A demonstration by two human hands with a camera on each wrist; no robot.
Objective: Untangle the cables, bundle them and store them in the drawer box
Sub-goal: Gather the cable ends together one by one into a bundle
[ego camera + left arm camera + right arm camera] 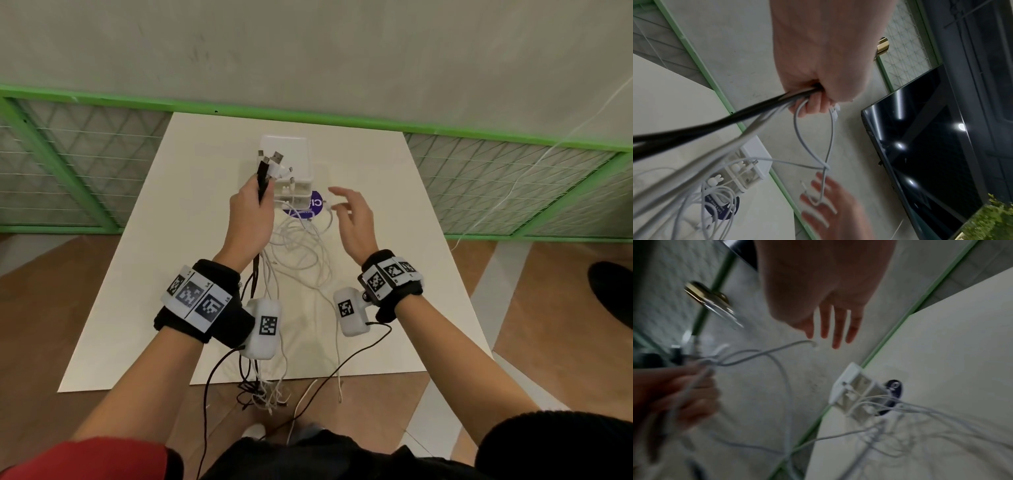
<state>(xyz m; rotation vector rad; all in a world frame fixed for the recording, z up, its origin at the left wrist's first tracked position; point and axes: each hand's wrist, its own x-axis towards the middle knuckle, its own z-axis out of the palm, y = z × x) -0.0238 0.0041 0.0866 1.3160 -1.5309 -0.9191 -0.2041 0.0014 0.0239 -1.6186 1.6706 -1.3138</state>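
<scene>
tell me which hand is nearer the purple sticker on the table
Right. The right hand hovers open just right of the purple sticker; the left hand, gripping the cables, is farther left.

A pale rectangular tabletop (164, 274) fills the middle of the head view, over a brown wood-patterned floor (30, 342) that shows at 8 and 4 o'clock. A green-framed wire-mesh fence (496, 178) runs across from 9 to 3 o'clock, and a grey concrete wall (308, 51) rises behind it at 12. In the left wrist view a large dark glossy screen (931, 138) at 3 o'clock reflects round ceiling lights, with green foliage (988, 217) at 5 o'clock.
</scene>
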